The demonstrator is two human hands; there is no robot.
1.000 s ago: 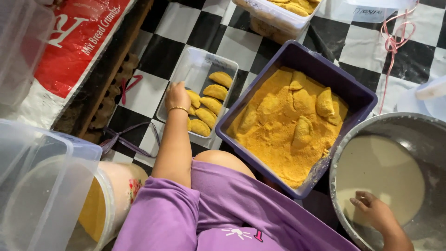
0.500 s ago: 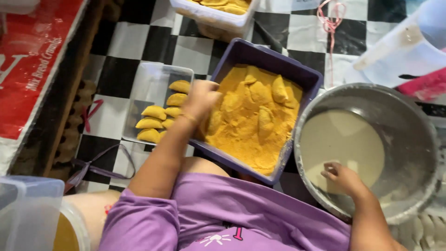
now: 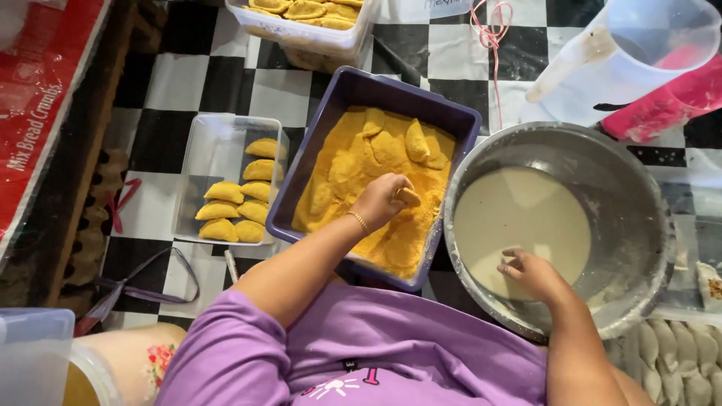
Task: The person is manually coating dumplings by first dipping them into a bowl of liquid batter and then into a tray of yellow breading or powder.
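Observation:
My left hand (image 3: 385,199) is over the purple tray (image 3: 353,86) of yellow breadcrumbs, fingers closed on a crumb-coated pastry (image 3: 408,197). Several more coated half-moon pastries lie half buried in the crumbs. My right hand (image 3: 532,274) dips its fingertips into the pale batter (image 3: 523,218) inside the big metal bowl (image 3: 639,195); whether it holds anything there is hidden. To the left, a clear plastic box (image 3: 214,146) holds several finished crumbed pastries (image 3: 241,203).
A second clear box of crumbed pastries (image 3: 304,15) sits at the top. A clear jug (image 3: 639,45) and pink item stand top right. Uncoated white pastries (image 3: 681,353) lie bottom right. A clear container (image 3: 30,353) sits bottom left on the checkered floor.
My left hand has moved from the clear box of finished pastries across into the crumb tray and closed on a pastry. My right hand stays in the batter bowl. The view has shifted.

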